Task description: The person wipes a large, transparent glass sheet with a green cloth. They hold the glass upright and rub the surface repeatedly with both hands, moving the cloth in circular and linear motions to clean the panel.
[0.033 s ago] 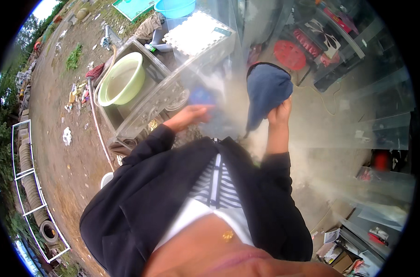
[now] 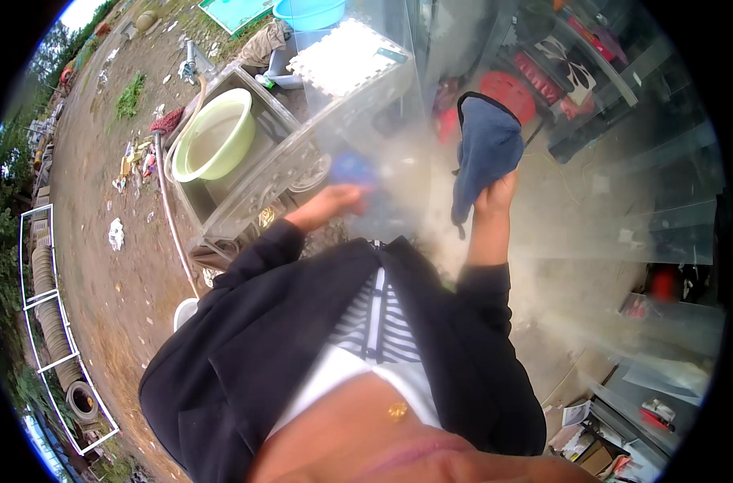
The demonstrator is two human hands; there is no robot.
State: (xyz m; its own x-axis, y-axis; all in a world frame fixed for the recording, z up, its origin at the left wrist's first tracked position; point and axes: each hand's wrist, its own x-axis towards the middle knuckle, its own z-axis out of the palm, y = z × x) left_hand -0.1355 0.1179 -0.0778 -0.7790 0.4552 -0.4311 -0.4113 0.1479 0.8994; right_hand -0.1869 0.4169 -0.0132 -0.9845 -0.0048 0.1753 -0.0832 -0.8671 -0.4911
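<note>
My right hand (image 2: pixel 495 195) grips a dark blue cloth (image 2: pixel 489 145) with a black edge; it hangs in a folded, pointed shape from my fingers. To the left, my left hand (image 2: pixel 330 206) reaches forward, its fingertips smeared in the haze. Just beyond those fingers is a blurred blue thing (image 2: pixel 352 171), and I cannot tell whether the hand touches it. A hazy transparent pane or sheet (image 2: pixel 383 105) stands in front of me, beyond both hands.
A grey stone sink (image 2: pixel 258 161) on the left holds a pale green basin (image 2: pixel 213 137). Behind it are a white foam mat (image 2: pixel 346 56) and a light blue tub (image 2: pixel 310 12). A red round stool (image 2: pixel 507 95) and shelves stand at the far right. Loose litter lies on the dirt.
My right hand and the blue cloth have shifted slightly to the right, and the cloth's lower end has swung with them. My left hand stays almost where it was.
</note>
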